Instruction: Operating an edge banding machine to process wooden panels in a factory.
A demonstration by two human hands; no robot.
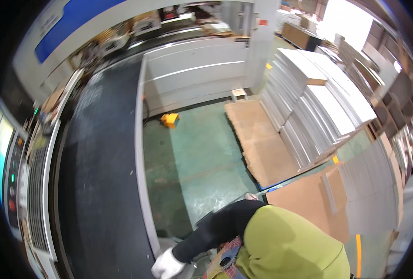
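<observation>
My right hand (168, 265), in a white glove below a black sleeve and lime-green upper sleeve, is low in the head view. It is beside the pale edge rail (140, 139) of a long black conveyor bed (102, 153); whether it touches the rail I cannot tell. Its fingertips are blurred and turned down toward the lower edge, so their grip does not show. Close to that hand is a patterned red and blue cloth (227, 253) with a dark round piece on it. My left hand is out of view.
A light grey machine frame (197, 74) crosses the far end. On the left are a lit control panel (11, 181) and a vent grille (38, 200). A yellow foot pedal (170, 120) sits on the green floor. White sheet stacks (308, 111) and brown board pallets (262, 144) stand right.
</observation>
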